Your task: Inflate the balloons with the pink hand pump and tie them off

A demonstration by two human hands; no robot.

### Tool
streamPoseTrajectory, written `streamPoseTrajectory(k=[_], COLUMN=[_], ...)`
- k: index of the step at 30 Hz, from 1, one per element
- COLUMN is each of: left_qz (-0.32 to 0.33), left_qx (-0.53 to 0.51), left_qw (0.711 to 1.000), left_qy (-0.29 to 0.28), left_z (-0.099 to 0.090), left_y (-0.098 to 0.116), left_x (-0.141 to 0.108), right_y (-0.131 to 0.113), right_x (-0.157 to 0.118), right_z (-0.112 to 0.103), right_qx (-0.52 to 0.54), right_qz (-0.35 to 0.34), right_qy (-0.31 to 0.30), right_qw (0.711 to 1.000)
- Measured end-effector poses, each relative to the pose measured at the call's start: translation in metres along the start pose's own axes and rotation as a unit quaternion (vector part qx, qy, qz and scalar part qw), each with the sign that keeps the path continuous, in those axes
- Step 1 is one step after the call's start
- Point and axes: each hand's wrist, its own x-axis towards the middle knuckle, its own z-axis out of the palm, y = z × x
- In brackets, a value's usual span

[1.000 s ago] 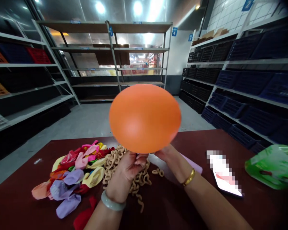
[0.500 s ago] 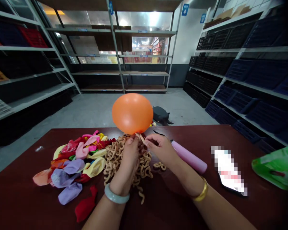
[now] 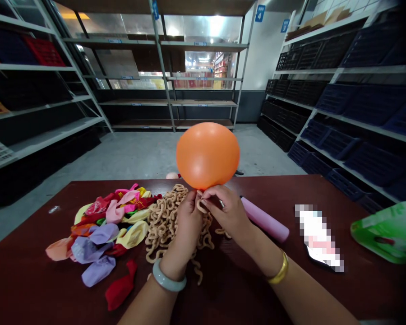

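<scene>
Above a dark red table (image 3: 237, 298), your two hands come together at the neck of an inflated orange balloon (image 3: 208, 155), which sits just beyond and above your fingers. Your left hand (image 3: 190, 214) is clamped on it at the neck, while your right hand (image 3: 228, 210), close against the left, pinches a tan loop (image 3: 201, 206) just under it. Your fingers cover much of the neck, so whether it is sealed cannot be told; if it is open, a slackened left grip would vent the air and could send the balloon flying out past your hands. Hauling hard on the loop could tear the thin rubber, and too slack a turn could slide off over the lip. A fingernail pressed into the taut skin could burst it. Beside your left hand and partly behind it lies a pile of tan coils (image 3: 164, 216), whose tangled strands could catch the loop and tug it from your fingertips. Limp balloons (image 3: 104, 232) lie heaped farther to the left, clear of your grip. Beyond your right forearm rests a pink cylinder (image 3: 267, 220), apt to roll if your arm swings into it; the phone (image 3: 321, 241) and green bag (image 3: 389, 234), farther right, pose little hazard.
</scene>
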Motion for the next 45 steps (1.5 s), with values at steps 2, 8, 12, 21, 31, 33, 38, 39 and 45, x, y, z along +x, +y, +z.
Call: streamPoseTrajectory(k=[2,8,12,21,31,33,38,39,45], left_qz=[0.037,0.052,0.045,0.060,0.049,0.043,0.030,0.027,0.014], left_qx=[0.075,0.164,0.168,0.073,0.042,0.019,-0.023,-0.022,-0.013], left_qw=[0.996,0.985,0.985,0.995,0.997,0.998,0.999,0.999,0.999], left_qy=[-0.003,0.029,-0.002,-0.022,-0.030,-0.029,-0.031,-0.034,-0.027], left_z=[-0.003,-0.006,-0.003,0.000,-0.003,-0.003,-0.006,-0.007,-0.007], left_y=[0.002,0.010,0.010,0.007,0.012,0.012,0.011,0.012,0.017], left_x=[-0.001,-0.001,0.000,-0.002,-0.003,-0.004,-0.003,-0.003,-0.007], right_y=[-0.001,-0.001,0.001,-0.001,-0.003,-0.006,-0.008,-0.008,-0.008], right_x=[0.000,0.005,0.006,0.000,-0.003,-0.004,-0.007,-0.007,-0.008], right_z=[-0.001,-0.006,-0.006,-0.002,-0.001,-0.001,-0.001,-0.001,-0.004], right_qx=[0.003,0.002,-0.010,-0.075,-0.045,-0.051,-0.111,-0.117,-0.099], right_qz=[0.018,0.100,0.109,0.036,-0.010,-0.025,-0.063,-0.065,-0.038], right_qy=[0.019,0.001,-0.013,0.055,0.059,0.059,0.021,0.018,0.019], right_qw=[1.000,0.995,0.994,0.995,0.997,0.997,0.992,0.991,0.994])
